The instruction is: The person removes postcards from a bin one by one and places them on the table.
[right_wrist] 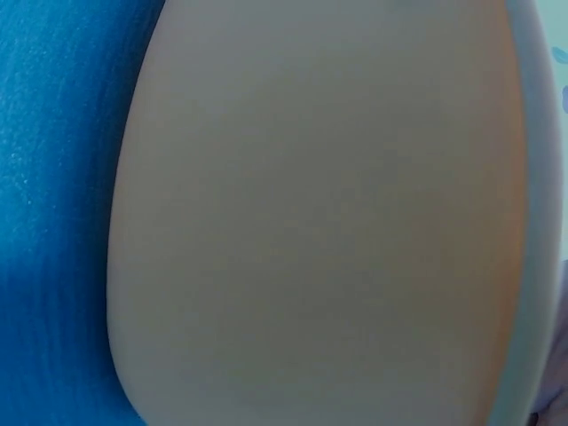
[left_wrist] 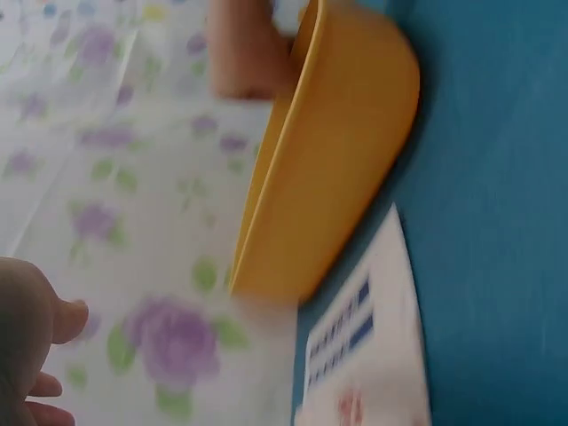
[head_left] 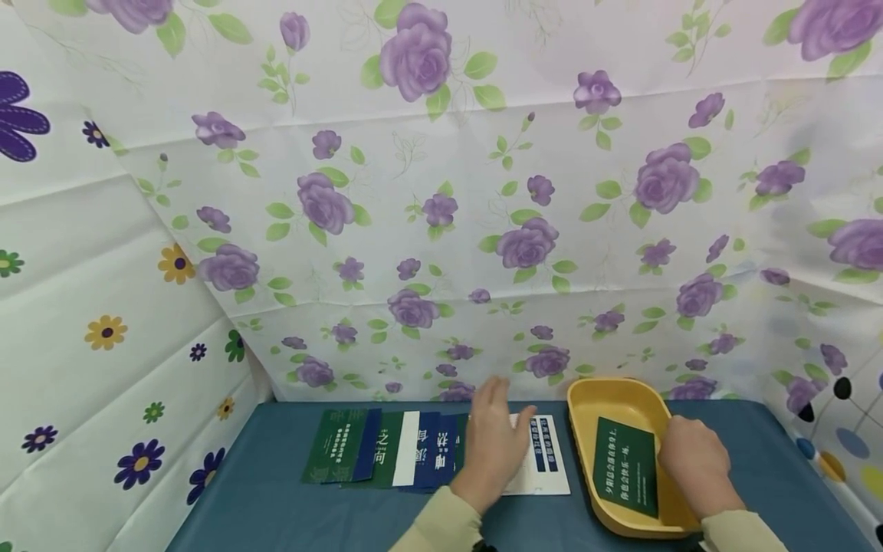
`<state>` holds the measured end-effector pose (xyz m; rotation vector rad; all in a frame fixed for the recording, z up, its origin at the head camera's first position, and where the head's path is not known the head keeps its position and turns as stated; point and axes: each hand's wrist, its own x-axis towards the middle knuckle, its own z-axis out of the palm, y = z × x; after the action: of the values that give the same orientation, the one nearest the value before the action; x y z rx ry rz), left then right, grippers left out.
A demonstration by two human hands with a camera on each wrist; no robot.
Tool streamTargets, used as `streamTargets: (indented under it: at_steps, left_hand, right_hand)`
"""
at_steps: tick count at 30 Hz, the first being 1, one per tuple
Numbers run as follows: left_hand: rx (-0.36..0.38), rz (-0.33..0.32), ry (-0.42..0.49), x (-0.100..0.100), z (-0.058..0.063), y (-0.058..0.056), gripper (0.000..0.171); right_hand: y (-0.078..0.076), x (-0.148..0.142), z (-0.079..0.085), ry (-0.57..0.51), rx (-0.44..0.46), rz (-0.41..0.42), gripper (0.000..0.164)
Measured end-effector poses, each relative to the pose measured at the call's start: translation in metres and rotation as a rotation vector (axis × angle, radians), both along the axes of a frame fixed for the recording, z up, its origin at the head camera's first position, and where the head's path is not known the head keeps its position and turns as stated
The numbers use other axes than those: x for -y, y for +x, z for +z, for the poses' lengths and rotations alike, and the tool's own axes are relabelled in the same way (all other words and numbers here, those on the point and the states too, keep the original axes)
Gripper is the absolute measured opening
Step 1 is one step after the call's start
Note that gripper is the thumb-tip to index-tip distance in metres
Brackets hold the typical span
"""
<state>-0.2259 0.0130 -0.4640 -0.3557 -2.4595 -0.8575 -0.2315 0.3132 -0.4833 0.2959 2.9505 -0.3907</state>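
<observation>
My left hand [head_left: 493, 445] hovers over the right end of a row of overlapping cards [head_left: 375, 448], fingers extended and thumb apart. Nothing is in its grasp. In the left wrist view, that hand's thumb and fingers [left_wrist: 35, 346] show at the left edge, apart from the white printed card [left_wrist: 373, 333]. At the right side of a yellow plastic tray [head_left: 582, 399], my right hand [head_left: 697, 464] grips the rim with curled fingers. A dark green card [head_left: 624, 468] with white writing lies inside the tray. The tray's outer wall [right_wrist: 311, 222] fills most of the right wrist view.
The cards and tray lie on a blue-covered table [head_left: 276, 506]. A white cloth with purple flowers [head_left: 414, 230] hangs behind its far edge. Another flowered cloth [head_left: 124, 399] slopes down on the left, and a patterned one [head_left: 841, 414] stands on the right.
</observation>
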Motion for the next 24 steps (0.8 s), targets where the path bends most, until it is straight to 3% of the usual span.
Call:
streamTargets:
  at_steps: [9, 15, 24]
  left_hand:
    - [0.049, -0.197, 0.027, -0.066, -0.006, 0.021, 0.061]
    - [0.076, -0.242, -0.011, -0.09, -0.012, 0.029, 0.059]
    - [0.09, -0.305, -0.127, -0.124, -0.021, 0.027, 0.052]
  right_hand:
    - [0.0, -0.001, 0.0, 0.004, -0.013, -0.002, 0.015]
    - [0.001, -0.001, 0.001, 0.002, -0.018, 0.01, 0.016]
    - [0.002, -0.002, 0.0, -0.008, -0.011, 0.028, 0.014]
